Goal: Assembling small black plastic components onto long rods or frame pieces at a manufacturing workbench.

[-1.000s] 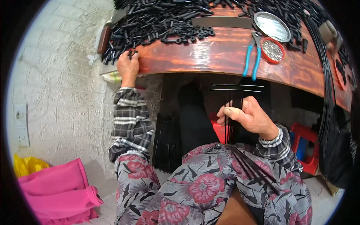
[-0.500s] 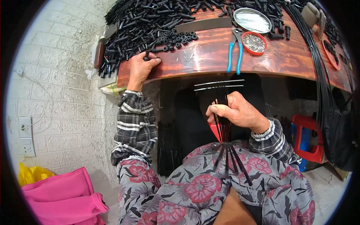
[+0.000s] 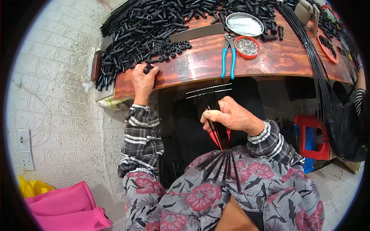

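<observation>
At the table's front left, my left hand (image 3: 143,81) pinches a short black tube-like part (image 3: 147,68) between thumb and fingers, right beside the heap of black parts (image 3: 148,29). Over my lap, my right hand (image 3: 235,114) is closed round a bundle of thin black rods (image 3: 218,133). The rods fan out below it into thicker dark ends, blurred by motion, over my flowered apron (image 3: 204,192). Two thin whitish strips (image 3: 209,91) lie crosswise at the bundle's upper end, just off the table edge.
On the wooden table (image 3: 185,71) lie blue-handled pliers (image 3: 228,57), a red dish of small metal bits (image 3: 246,47), a round tray of pale pieces (image 3: 244,25) and a wide flat blade (image 3: 197,33). Long black rods (image 3: 316,73) hang over the right edge, above a red stool (image 3: 314,134).
My left hand has drawn back slightly from the heap, and the black part shows more plainly in its pinch. The rods' lower ends have swung left. The whole view has shifted a little.
</observation>
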### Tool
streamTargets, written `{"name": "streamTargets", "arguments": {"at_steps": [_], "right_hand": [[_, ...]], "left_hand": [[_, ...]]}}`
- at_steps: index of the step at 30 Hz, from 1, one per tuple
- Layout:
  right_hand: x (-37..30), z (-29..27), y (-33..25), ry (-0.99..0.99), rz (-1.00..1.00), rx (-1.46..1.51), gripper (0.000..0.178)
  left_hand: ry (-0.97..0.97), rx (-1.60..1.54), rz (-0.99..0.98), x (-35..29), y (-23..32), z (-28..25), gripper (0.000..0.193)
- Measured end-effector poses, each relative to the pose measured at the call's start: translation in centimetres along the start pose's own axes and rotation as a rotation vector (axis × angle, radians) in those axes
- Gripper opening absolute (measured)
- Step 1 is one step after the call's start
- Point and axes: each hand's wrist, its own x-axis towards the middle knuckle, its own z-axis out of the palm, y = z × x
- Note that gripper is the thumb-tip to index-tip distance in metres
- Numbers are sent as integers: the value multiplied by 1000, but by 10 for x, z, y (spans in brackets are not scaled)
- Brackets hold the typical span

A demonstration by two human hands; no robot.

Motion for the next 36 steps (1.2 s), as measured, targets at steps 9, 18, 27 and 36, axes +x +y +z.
{"name": "streamTargets", "arguments": {"at_steps": [9, 18, 27, 36], "right_hand": [[6, -8, 0, 38, 67, 107, 24], [2, -9, 6, 20, 53, 143, 28], [0, -10, 8, 21, 54, 161, 27], [1, -14, 14, 16, 10, 157, 26]], "left_hand": [[-361, -1318, -351, -59, 58, 24, 23], [-447, -1450, -375, -83, 78, 46, 26], [-462, -1458, -384, -81, 84, 47, 28], [-460, -1559, -420, -78, 88, 48, 27]]}}
